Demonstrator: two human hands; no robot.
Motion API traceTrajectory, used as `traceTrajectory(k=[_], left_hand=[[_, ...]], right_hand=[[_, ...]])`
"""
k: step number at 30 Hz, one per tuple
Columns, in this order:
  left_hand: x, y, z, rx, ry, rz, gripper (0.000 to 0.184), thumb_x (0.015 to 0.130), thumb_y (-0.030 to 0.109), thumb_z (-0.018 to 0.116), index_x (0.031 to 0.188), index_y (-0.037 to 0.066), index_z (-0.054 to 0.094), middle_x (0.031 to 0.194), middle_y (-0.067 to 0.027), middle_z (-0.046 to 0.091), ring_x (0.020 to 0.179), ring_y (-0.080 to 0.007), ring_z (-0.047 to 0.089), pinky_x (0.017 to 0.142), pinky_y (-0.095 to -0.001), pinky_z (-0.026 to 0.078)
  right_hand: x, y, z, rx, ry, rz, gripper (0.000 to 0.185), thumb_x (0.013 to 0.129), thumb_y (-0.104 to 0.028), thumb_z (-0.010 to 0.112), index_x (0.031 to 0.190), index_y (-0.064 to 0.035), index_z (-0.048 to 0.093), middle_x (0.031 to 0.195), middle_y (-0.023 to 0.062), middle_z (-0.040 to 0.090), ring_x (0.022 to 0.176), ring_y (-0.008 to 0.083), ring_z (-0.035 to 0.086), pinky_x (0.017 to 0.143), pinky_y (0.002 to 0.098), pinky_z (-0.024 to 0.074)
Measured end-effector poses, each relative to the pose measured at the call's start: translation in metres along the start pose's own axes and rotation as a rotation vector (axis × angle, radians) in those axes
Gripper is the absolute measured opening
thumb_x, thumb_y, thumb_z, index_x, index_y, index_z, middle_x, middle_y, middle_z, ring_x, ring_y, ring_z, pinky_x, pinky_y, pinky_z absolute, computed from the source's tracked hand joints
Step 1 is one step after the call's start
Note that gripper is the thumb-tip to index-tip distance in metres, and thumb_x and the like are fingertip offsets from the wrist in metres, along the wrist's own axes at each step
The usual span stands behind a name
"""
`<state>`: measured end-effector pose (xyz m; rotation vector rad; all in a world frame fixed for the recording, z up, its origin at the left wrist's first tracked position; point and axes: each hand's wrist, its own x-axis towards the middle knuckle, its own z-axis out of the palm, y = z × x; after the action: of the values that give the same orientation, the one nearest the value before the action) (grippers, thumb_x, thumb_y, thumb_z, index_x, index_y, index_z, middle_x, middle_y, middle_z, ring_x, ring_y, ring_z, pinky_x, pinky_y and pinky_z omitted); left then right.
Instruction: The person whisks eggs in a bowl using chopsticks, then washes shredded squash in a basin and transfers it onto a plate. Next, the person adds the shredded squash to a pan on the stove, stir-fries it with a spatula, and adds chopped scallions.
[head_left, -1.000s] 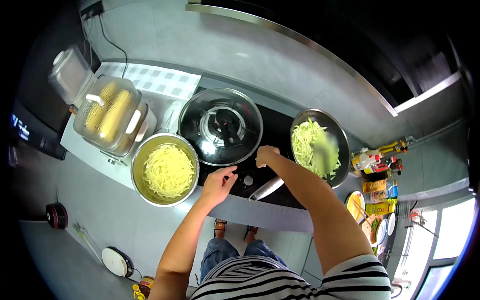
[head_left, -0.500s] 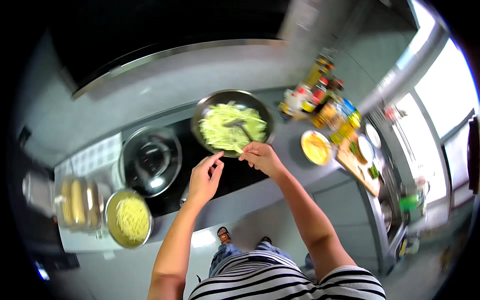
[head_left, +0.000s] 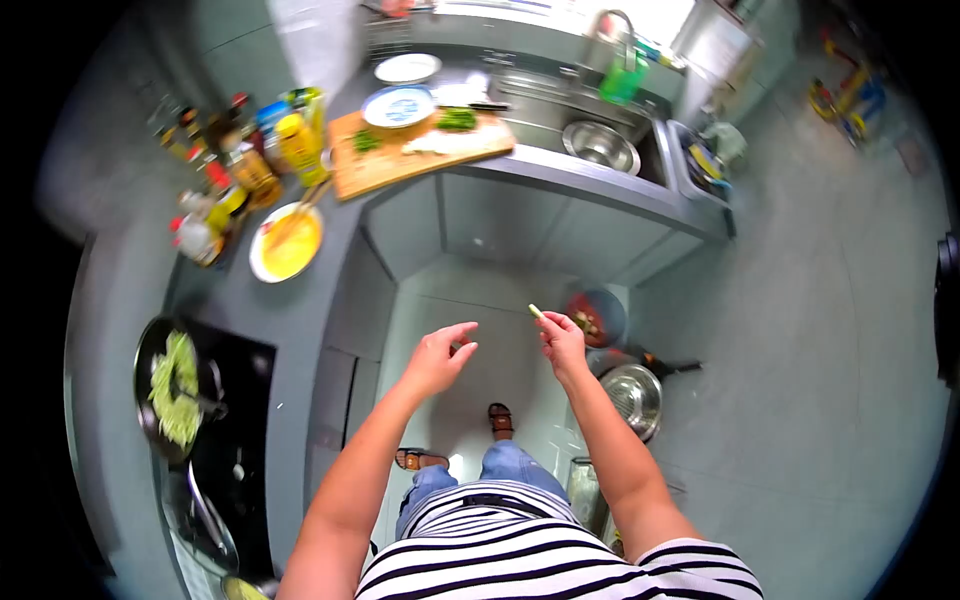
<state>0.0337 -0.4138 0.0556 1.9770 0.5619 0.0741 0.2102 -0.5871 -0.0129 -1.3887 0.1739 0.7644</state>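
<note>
Between the thumb and fingers of my right hand point(head_left: 563, 348) is a small pale green vegetable piece point(head_left: 536, 311). Its exact kind does not show. My left hand point(head_left: 436, 360) hangs at about the same height, its fingers apart and holding nothing. Both hands are over the floor, away from the counter. A round bucket point(head_left: 614, 312) with reddish and pale scraps in it stands on the floor just beyond my right hand. Far to the left, a wok point(head_left: 148, 425) with pale green shreds point(head_left: 176, 388) and a spatula sits on the black stove point(head_left: 240, 400).
A wooden cutting board point(head_left: 350, 183) bears chopped greens, a patterned bowl point(head_left: 398, 107) and a knife near its edge. Yellow liquid and chopsticks are in a white bowl point(head_left: 258, 262) beside several bottles point(head_left: 298, 150). Metal basins point(head_left: 632, 400) stand on the floor right of me.
My body and view have turned right, away from the stove towards the sink side. Both hands left the wok's front edge and moved apart; the green piece stays in my right hand.
</note>
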Motion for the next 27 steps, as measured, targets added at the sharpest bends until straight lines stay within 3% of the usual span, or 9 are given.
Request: traceTrajectory(k=[4, 5, 7, 11, 15, 21, 27], left_hand=[[0.066, 0.042, 0.088, -0.088, -0.214, 0.032, 0.043, 0.092, 0.019, 0.064, 0.133, 0.011, 0.055, 0.104, -0.0096, 0.069, 0.080, -0.0164, 0.065, 0.074, -0.0321, 0.053], [0.078, 0.049, 0.105, -0.090, -0.236, 0.031, 0.043, 0.092, 0.018, 0.064, 0.134, 0.011, 0.055, 0.103, -0.0096, 0.069, 0.080, -0.0165, 0.065, 0.074, -0.0319, 0.054], [0.094, 0.058, 0.129, -0.092, -0.271, 0.022, 0.043, 0.092, 0.018, 0.064, 0.134, 0.011, 0.055, 0.103, -0.0096, 0.068, 0.080, -0.0165, 0.064, 0.074, -0.0316, 0.054], [0.106, 0.064, 0.144, -0.058, -0.265, 0.009, 0.042, 0.092, 0.019, 0.064, 0.132, 0.010, 0.057, 0.103, -0.0113, 0.068, 0.081, -0.0217, 0.067, 0.078, -0.0348, 0.053], [0.115, 0.061, 0.139, -0.028, -0.248, -0.041, 0.042, 0.091, 0.020, 0.064, 0.132, 0.009, 0.057, 0.105, -0.0123, 0.068, 0.083, -0.0224, 0.068, 0.078, -0.0349, 0.054], [0.108, 0.048, 0.104, -0.043, -0.132, -0.073, 0.043, 0.091, 0.020, 0.064, 0.132, 0.008, 0.057, 0.107, -0.0128, 0.069, 0.085, -0.0232, 0.068, 0.079, -0.0343, 0.054], [0.063, 0.016, 0.022, -0.031, 0.143, -0.125, 0.044, 0.090, 0.020, 0.064, 0.132, 0.009, 0.057, 0.107, -0.0116, 0.069, 0.084, -0.0219, 0.068, 0.076, -0.0333, 0.054]], right_hand=[[0.059, -0.030, -0.105, 0.009, 0.158, -0.119, 0.022, 0.091, -0.014, 0.067, 0.112, -0.0080, 0.064, 0.089, -0.0011, 0.068, 0.065, 0.0040, 0.060, 0.047, 0.0179, 0.0381], [0.078, -0.031, -0.127, -0.034, 0.197, -0.098, 0.031, 0.091, -0.013, 0.065, 0.121, -0.0073, 0.061, 0.090, 0.0006, 0.069, 0.068, 0.0055, 0.063, 0.045, 0.0184, 0.0409], [0.106, -0.028, -0.166, -0.227, 0.304, 0.122, 0.034, 0.091, -0.013, 0.064, 0.124, -0.0072, 0.060, 0.093, 0.0010, 0.069, 0.072, 0.0079, 0.066, 0.047, 0.0213, 0.0433], [0.121, -0.017, -0.207, -0.321, 0.203, 0.203, 0.029, 0.090, -0.013, 0.064, 0.119, -0.0096, 0.063, 0.096, 0.0001, 0.069, 0.076, 0.0112, 0.067, 0.053, 0.0236, 0.0456], [0.121, -0.009, -0.223, -0.187, 0.227, 0.230, 0.026, 0.090, -0.014, 0.064, 0.116, -0.0119, 0.065, 0.094, -0.0012, 0.068, 0.072, 0.0085, 0.064, 0.053, 0.0216, 0.0444], [0.124, -0.016, -0.154, -0.210, 0.061, 0.128, 0.019, 0.091, -0.018, 0.065, 0.109, -0.0134, 0.066, 0.092, -0.0029, 0.068, 0.072, 0.0050, 0.061, 0.054, 0.0200, 0.0430], [0.112, -0.033, 0.026, -0.402, -0.405, -0.064, 0.019, 0.091, -0.023, 0.064, 0.106, -0.0123, 0.067, 0.093, -0.0029, 0.067, 0.075, 0.0051, 0.059, 0.061, 0.0213, 0.0428]])
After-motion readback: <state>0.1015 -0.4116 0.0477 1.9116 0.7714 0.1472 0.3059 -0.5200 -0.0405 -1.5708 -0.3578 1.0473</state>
